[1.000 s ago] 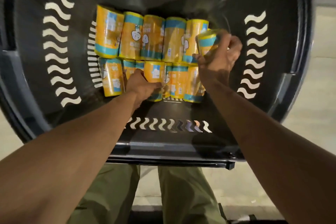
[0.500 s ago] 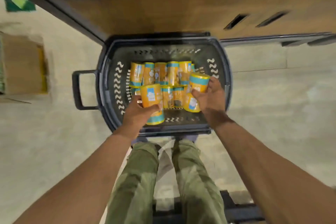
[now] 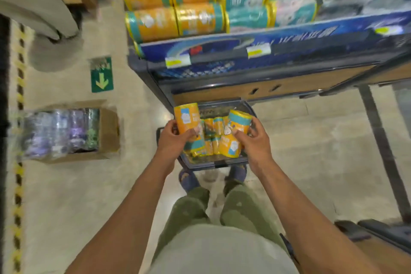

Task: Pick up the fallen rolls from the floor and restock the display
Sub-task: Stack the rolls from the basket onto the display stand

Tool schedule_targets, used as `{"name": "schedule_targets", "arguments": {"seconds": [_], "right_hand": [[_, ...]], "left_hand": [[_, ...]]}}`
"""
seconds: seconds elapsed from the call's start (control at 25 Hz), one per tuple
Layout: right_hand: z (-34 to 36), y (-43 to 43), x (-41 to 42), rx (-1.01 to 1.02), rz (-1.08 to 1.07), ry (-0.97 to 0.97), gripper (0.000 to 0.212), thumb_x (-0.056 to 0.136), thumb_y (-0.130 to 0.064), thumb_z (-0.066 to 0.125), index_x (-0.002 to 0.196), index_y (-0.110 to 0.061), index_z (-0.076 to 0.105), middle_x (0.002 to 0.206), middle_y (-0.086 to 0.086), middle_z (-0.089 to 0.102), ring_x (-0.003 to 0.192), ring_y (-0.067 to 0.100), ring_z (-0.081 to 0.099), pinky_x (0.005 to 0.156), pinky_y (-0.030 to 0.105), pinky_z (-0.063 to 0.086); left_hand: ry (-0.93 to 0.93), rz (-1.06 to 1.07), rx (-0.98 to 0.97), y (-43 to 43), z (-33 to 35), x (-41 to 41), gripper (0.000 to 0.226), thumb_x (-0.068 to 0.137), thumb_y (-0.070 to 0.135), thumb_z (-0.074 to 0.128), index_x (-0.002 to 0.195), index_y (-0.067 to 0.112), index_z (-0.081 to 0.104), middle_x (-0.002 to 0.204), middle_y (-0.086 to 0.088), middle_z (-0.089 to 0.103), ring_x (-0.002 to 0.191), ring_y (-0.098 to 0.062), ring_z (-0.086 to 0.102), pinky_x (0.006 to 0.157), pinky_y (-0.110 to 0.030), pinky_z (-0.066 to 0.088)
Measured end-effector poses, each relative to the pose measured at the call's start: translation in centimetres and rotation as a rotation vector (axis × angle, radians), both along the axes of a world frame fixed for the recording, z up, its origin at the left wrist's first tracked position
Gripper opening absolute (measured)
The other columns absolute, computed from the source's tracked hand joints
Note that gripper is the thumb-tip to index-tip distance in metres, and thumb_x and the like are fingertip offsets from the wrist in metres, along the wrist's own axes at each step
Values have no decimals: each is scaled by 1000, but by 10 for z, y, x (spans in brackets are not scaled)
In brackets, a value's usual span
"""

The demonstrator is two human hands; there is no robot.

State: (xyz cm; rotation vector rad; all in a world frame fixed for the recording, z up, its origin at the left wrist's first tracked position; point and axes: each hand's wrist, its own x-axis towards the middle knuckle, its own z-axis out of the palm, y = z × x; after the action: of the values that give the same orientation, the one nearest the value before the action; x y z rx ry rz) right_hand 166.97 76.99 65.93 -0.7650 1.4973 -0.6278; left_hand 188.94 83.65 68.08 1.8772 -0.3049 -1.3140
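The left hand [image 3: 174,140] grips an orange cylindrical roll with a teal band and a pale label [image 3: 188,121], fingers and thumb curled round its lower half so that it stands nearly upright above the near left corner of the dark plastic basket [image 3: 213,162]. The right hand [image 3: 255,142] wraps its fingers round a second orange roll with a teal top [image 3: 239,121], tilted toward the left. A third orange roll [image 3: 230,148] lies just under that hand's thumb, though whether it is gripped cannot be told. More orange rolls [image 3: 214,125] lie side by side in the basket between the two hands. The basket sits on the pale tiled floor [image 3: 89,184], right against the foot of the blue-edged display shelf [image 3: 266,51], where large orange packs [image 3: 175,20] are stacked beside teal packs [image 3: 249,18]. Blue shoes [image 3: 189,179] stand just behind the basket. To the left, well apart, sits an open cardboard box [image 3: 109,131] of purple-wrapped goods, and beyond it a green floor sign with an arrow [image 3: 101,74].
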Motion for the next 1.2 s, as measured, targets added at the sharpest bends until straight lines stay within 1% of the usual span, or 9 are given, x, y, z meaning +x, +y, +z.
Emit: {"name": "schedule_targets", "arguments": {"seconds": [0.08,0.2,0.48,0.68,0.76,0.84,0.92,1.08,1.2], "right_hand": [[43,-1,21,-44,-7,-43,68,84,-11,83,144,-20,53,126,6,71,110,25,72,93,54,59],[87,-15,42,-104,-1,-128,56,89,-8,78,138,-22,55,120,4,74,107,28,73,87,49,61],[145,-96,75,-167,65,-287,35,93,-14,73,126,-13,64,117,15,74,100,32,74,87,52,60],[189,-158,99,-241,154,-276,44,95,-17,73,135,-17,55,103,4,72,63,3,68,52,24,53],[204,-183,113,-280,190,-274,50,92,-22,77,136,-20,54,109,-1,75,81,8,75,64,30,59],[218,-210,132,-356,229,-243,39,91,-21,77,127,-18,63,111,-3,77,98,16,75,81,34,60],[229,-241,156,-421,243,-205,32,90,-20,78,120,-23,68,110,-4,78,98,11,75,81,28,58],[235,-312,213,-541,280,-62,77,71,-44,90,138,-21,61,126,-4,72,114,13,70,97,40,59],[235,-365,251,-636,361,65,74,73,-36,90,139,-21,60,127,-5,70,111,12,69,95,38,59]], "left_hand": [[-8,-4,-52,-1,44,20,38,79,22,87,108,24,62,105,0,76,88,-13,74,69,-26,59],[-19,3,-107,-10,88,46,43,81,26,86,117,21,63,111,-1,75,97,-18,74,82,-36,61],[-96,128,-292,-63,162,85,48,83,18,83,125,15,59,115,-2,74,96,-16,74,69,-26,58],[-247,133,-350,-107,199,110,55,79,18,87,124,26,56,109,11,70,87,-2,71,67,-22,58],[-291,119,-370,-128,209,125,56,77,18,89,122,31,57,108,13,69,85,2,70,71,-25,60],[-310,79,-403,-154,216,144,59,74,18,91,123,32,60,112,11,69,92,-3,71,77,-31,62],[-350,23,-415,-182,222,169,66,71,18,92,128,30,60,117,7,68,100,-10,70,78,-35,63],[-466,-118,-440,-256,222,242,80,61,31,96,131,34,59,121,8,68,105,-10,68,84,-40,63],[-600,-256,-398,-321,224,292,84,58,33,97,133,29,58,126,4,64,110,-15,65,90,-44,59]]}}
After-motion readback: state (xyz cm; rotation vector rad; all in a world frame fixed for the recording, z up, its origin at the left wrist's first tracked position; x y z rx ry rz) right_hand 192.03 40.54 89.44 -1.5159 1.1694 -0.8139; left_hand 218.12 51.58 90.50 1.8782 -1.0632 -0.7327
